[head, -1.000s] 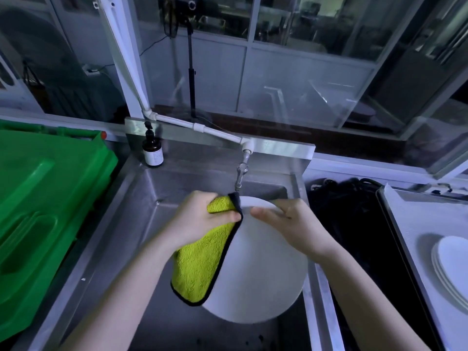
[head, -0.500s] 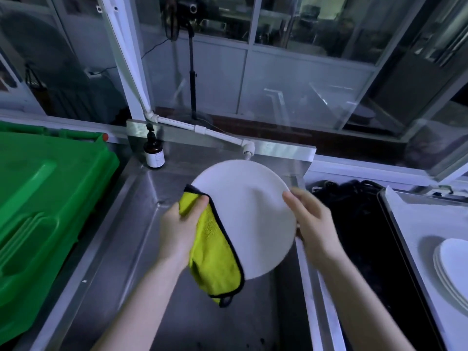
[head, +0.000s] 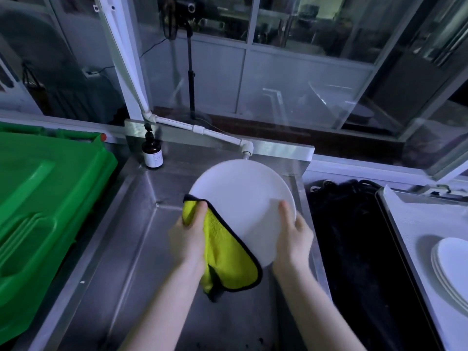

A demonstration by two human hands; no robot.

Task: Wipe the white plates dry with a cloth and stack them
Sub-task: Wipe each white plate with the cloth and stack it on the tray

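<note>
A round white plate [head: 240,201] is held tilted above the steel sink [head: 121,249], its face toward me. My left hand [head: 188,236] grips a yellow cloth with black edging [head: 225,257] and presses it on the plate's lower left rim. My right hand [head: 293,236] holds the plate's lower right edge, thumb lying on its face. A stack of white plates [head: 450,264] rests on a white tray [head: 415,224] at the far right, partly cut off by the frame.
A green plastic crate [head: 43,206] fills the left side. A brown bottle [head: 152,154] stands at the sink's back left corner. A white pipe with a tap [head: 247,148] reaches over the sink behind the plate. A black basin [head: 354,249] lies between sink and tray.
The plate was swung up from a low position to upright over the sink. My left hand with the cloth slid down its left edge, and my right hand shifted to the lower right rim.
</note>
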